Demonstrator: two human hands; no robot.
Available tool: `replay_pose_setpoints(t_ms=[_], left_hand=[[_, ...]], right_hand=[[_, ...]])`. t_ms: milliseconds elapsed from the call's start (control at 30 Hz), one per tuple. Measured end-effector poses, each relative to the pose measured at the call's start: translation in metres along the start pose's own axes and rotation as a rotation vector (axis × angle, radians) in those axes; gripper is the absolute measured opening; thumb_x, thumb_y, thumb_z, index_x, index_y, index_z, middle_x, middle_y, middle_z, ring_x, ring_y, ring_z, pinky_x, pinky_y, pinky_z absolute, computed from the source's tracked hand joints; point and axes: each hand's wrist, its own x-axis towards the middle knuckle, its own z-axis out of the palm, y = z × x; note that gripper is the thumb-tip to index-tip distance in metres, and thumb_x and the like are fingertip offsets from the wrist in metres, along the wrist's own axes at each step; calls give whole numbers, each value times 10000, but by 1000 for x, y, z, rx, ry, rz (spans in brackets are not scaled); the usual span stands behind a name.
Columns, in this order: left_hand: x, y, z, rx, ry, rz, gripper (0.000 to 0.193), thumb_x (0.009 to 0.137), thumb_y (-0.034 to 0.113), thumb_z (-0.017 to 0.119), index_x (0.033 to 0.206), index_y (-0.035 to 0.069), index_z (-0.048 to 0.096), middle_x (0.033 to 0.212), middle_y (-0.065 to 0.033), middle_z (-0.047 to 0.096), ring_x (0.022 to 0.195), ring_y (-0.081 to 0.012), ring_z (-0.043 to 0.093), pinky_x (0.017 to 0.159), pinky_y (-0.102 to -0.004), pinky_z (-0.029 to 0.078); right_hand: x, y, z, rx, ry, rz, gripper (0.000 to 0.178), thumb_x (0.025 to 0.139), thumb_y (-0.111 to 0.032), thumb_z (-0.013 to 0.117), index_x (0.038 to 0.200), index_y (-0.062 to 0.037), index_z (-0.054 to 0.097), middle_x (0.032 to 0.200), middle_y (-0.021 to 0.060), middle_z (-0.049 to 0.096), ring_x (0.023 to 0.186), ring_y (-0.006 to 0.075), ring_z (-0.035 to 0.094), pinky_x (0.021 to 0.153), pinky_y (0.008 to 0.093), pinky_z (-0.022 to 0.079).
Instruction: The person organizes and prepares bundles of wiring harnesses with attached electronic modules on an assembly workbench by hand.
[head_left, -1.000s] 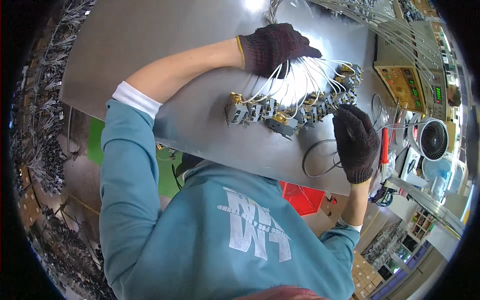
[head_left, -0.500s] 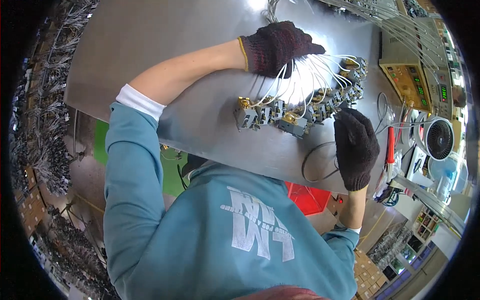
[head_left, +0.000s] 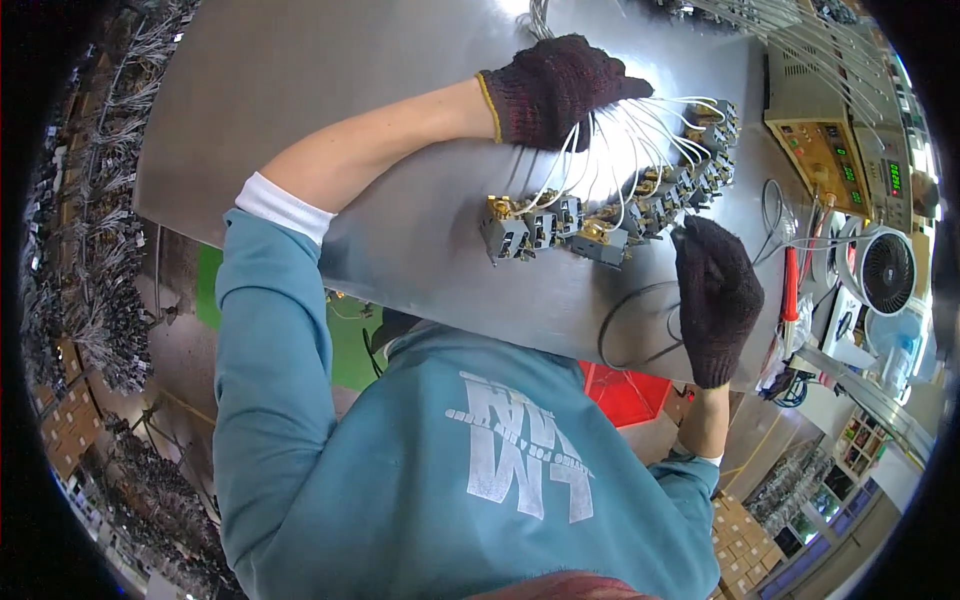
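Note:
My left hand [head_left: 565, 95], in a dark knitted glove, is closed around a bunch of thin white cables [head_left: 627, 150]. From it the cables fan out to a row of small grey connectors with brass-coloured parts [head_left: 655, 205], lying on the metal table [head_left: 400, 230]. My right hand [head_left: 718, 290], gloved alike, is at the right end of the row's near side. Its fingers are curled together, the tips close to the connectors. Whatever they pinch is hidden by the glove. A thin grey lead [head_left: 603, 335] loops on the table beside this hand.
Test instruments with lit green displays [head_left: 825, 165] stand at the right. Near them are a red-handled tool [head_left: 791, 285] and a small round fan [head_left: 885, 272]. More cables hang across the far right. Below the table's near edge sits a red bin [head_left: 625, 395].
The picture has shifted slightly. My left hand keeps its hold on the white cables, and my right hand stays beside the connectors with little visible movement.

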Motion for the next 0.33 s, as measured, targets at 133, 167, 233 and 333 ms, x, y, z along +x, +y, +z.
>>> replay_pose_setpoints(t_ms=[133, 167, 233, 333], left_hand=[[3, 0, 0, 1, -29, -13, 801, 725, 246, 781, 1493, 111, 597, 1125, -175, 729, 960, -366, 740, 863, -496, 590], [2, 0, 1, 4, -31, -15, 801, 725, 246, 781, 1493, 111, 597, 1125, -175, 729, 960, -366, 740, 863, -496, 590], [1, -1, 2, 8, 8, 0, 815, 726, 252, 784, 1504, 110, 585, 1131, -176, 725, 973, -371, 740, 872, -495, 589], [3, 2, 4, 42, -61, -56, 892, 737, 306, 809, 1567, 158, 520, 1204, -159, 721, 1037, -374, 735, 919, -498, 580]], right_hand=[[8, -12, 0, -462, 6, -388, 273, 914, -5, 816, 1163, -107, 773, 1148, 133, 787, 980, 286, 789, 839, 358, 619], [8, -13, -3, -521, -50, -409, 287, 916, -9, 820, 1184, -97, 763, 1173, 137, 782, 998, 289, 784, 857, 362, 618], [11, -14, -7, -545, -71, -426, 285, 912, -14, 824, 1173, -110, 765, 1166, 137, 781, 990, 298, 785, 846, 372, 622], [15, -10, -13, -597, -99, -447, 292, 921, -38, 828, 1191, -126, 760, 1180, 136, 780, 1016, 304, 788, 852, 394, 628]])
